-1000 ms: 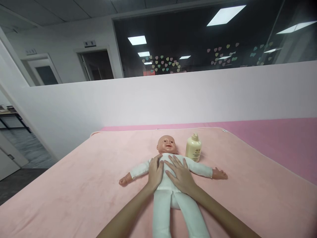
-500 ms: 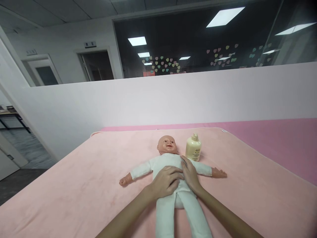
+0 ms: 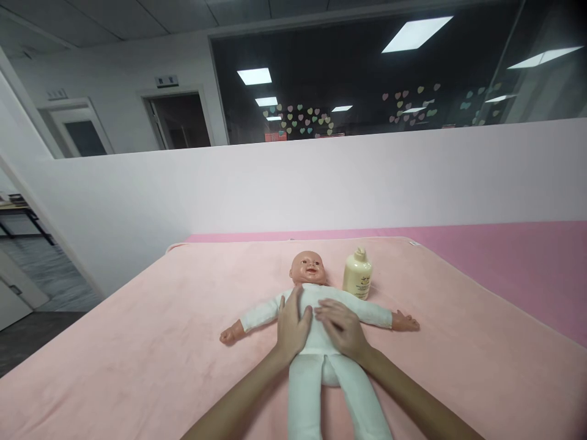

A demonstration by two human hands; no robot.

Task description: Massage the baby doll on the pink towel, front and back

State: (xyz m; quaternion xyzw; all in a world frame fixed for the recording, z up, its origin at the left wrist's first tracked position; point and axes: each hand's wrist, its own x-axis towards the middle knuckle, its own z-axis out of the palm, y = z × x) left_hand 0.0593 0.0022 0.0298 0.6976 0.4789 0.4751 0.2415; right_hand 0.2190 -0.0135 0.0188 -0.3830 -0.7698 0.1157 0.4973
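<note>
A baby doll (image 3: 318,336) with a pale cloth body lies on its back, arms spread out and head at the far end. My left hand (image 3: 292,327) rests on the left side of its chest, fingers pointing toward the head and thumb apart. Across the right side of the torso lies my right hand (image 3: 345,329), its fingers stretched toward the middle and slightly blurred. Neither hand grasps anything. Just beyond the doll's arm on the right, a pale yellow bottle (image 3: 357,275) stands upright with dark print on its front.
A pink blanket (image 3: 151,324) covers the surface under the doll. Behind it rises a white low wall (image 3: 293,183), with a pink mat (image 3: 518,269) at the right. Above the wall is a dark window (image 3: 358,67) with heart stickers. A doorway with grey floor shows at far left.
My left hand has moved from across the belly up to the left chest, fingers now pointing headward. My right hand has turned from pointing headward to lying across the torso. Doll and bottle stay put.
</note>
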